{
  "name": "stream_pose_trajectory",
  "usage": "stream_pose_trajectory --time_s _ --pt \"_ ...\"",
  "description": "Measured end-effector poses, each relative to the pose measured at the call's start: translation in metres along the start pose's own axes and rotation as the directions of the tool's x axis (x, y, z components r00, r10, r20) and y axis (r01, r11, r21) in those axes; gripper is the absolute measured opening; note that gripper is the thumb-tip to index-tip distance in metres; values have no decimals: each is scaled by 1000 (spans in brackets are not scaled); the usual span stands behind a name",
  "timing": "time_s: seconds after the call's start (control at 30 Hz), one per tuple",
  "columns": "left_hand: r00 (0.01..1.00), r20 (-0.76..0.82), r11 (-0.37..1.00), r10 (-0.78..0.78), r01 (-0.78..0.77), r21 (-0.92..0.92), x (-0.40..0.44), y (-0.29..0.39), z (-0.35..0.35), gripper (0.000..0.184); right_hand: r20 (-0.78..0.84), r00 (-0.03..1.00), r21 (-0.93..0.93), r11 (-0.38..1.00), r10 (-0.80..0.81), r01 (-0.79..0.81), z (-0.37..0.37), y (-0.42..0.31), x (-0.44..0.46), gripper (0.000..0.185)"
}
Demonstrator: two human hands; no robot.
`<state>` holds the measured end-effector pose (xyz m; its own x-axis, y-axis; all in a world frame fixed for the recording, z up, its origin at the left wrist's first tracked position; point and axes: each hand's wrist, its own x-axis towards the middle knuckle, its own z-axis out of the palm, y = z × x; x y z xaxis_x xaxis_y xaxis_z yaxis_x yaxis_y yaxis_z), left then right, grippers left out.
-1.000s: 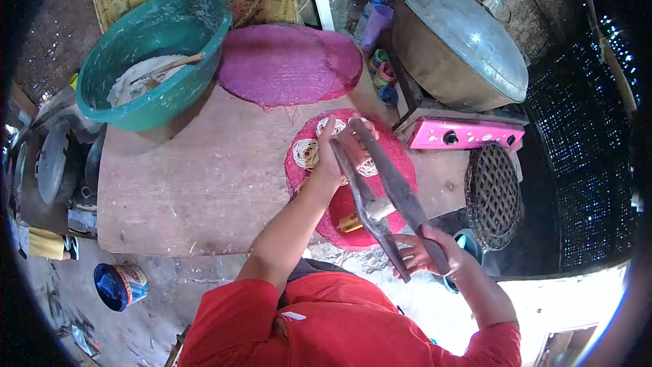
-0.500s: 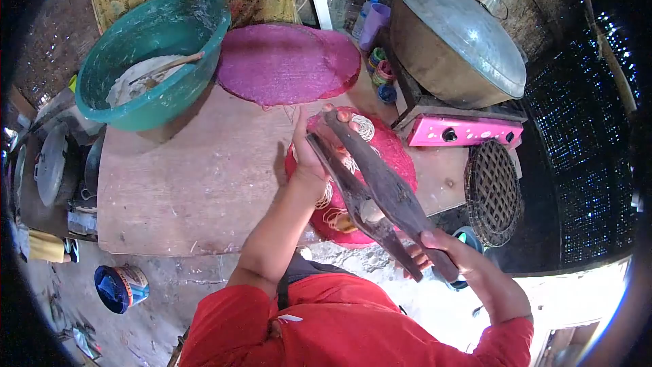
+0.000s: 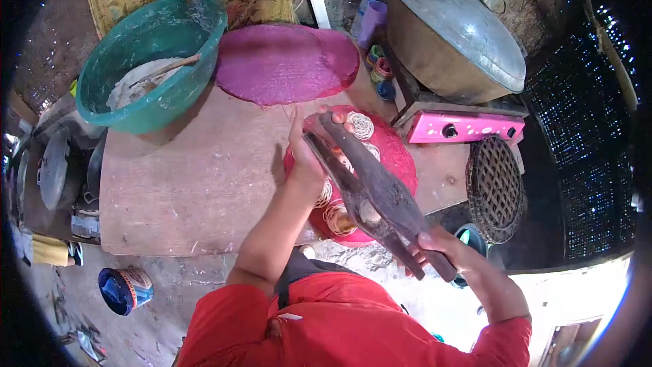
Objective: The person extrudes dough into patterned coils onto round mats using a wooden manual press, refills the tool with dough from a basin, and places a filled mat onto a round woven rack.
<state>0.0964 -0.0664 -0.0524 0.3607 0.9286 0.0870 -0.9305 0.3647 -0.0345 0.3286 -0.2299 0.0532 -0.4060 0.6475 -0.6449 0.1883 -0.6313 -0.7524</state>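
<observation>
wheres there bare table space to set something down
The widest bare patch of table lies in front of the green basin and purple mat, left of the red mat. A smaller one lies between red mat, stove and lattice disc. Crowded: the red mat, with pale coils, under the wooden tool in left hand and right hand.

The left hand (image 3: 309, 156) and the right hand (image 3: 449, 246) hold the 2 ends of a dark wooden tool (image 3: 382, 188) over a round red mat (image 3: 397, 156). White noodles (image 3: 359, 125) lie on the mat. A big pot (image 3: 445, 44) sits on a pink stove (image 3: 472, 129). A green tub (image 3: 180, 107) holds white powder (image 3: 139, 86).
</observation>
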Motion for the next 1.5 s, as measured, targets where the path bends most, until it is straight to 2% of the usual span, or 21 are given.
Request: stream_pose_trajectory --time_s 0.1,0.23,0.27,0.43,0.5,0.57,0.63,0.67,0.73,0.8,0.83,0.87,0.9,0.97,1.03,1.07,1.2,1.3,1.33,1.43,1.5 --pt "1000 18 999 19 -18 -48 4 -17 -15 34 9 999 -1 999 33 -33 -13 5 -4 58" --pt "999 21 996 40 -38 -80 17 -18 -16 30 -80 997 -160 987 23 -36 -17 2 8 58" --pt "995 -63 997 81 -82 -7 19 -14 -15 29 -82 997 -173 984 18 -32 -19 7 17 58" --pt "979 -157 985 130 -109 132 -2 10 -15 32 -30 999 -184 983 -26 20 -10 26 50 55" --pt "994 -39 986 107 -101 132 -6 25 -33 34 -41 999 -158 987 -11 5 -8 32 55 56" --pt "997 41 996 69 -71 60 -1 30 -41 35 68 997 -122 992 -28 36 -11 33 55 56" --pt "994 72 979 78 -90 184 -1 28 2 41 117 992 -130 990 -39 54 -20 22 43 58" --pt "994 -11 963 111 -105 247 -1 23 32 36 134 990 -65 996 -50 59 -25 14 35 61" --pt "993 -33 969 115 -105 223 8 9 74 38 151 987 1 998 -59 60 -35 3 24 64" --pt "993 -37 974 115 -105 203 29 1 79 40 63 996 61 997 -60 56 -46 -8 16 71" --pt "995 68 983 80 -90 158 45 -3 59 42 58 996 57 996 -65 62 -50 -11 15 71" --pt "984 174 991 49 -69 114 58 -5 37 44 20 1000 -37 999 -12 12 -56 -13 16 77" --pt "982 181 992 45 -66 111 66 -8 16 44 -24 999 -127 991 39 -42 -60 -15 16 84" --pt "997 83 999 -1 -3 47 80 -18 -28 46 -52 997 -164 984 57 -65 -62 -18 22 80" --pt "999 36 999 6 -7 31 91 -28 -65 49 -110 975 -121 971 192 -205 -65 -18 26 76" --pt "1000 -21 1000 22 -21 17 95 -31 -72 52 -183 967 -125 972 177 -201 -62 -22 28 74" --pt "992 92 995 86 -90 38 102 -15 -57 51 -249 968 -305 946 30 -108 -67 -23 45 73" --pt "991 129 998 22 -15 -59 91 -1 -29 50 -200 980 -337 937 21 -89 -57 -30 42 67" --pt "997 -30 997 74 -73 14 81 -2 -15 49 -162 986 -360 929 31 -88 -57 -34 38 65" --pt "991 -56 990 121 -117 81 76 -13 -23 47 -170 982 -298 946 78 -126 -54 -36 19 63" --pt "993 -42 993 113 -111 42 80 -24 -25 46 -195 978 -279 952 75 -129 -55 -40 11 62"
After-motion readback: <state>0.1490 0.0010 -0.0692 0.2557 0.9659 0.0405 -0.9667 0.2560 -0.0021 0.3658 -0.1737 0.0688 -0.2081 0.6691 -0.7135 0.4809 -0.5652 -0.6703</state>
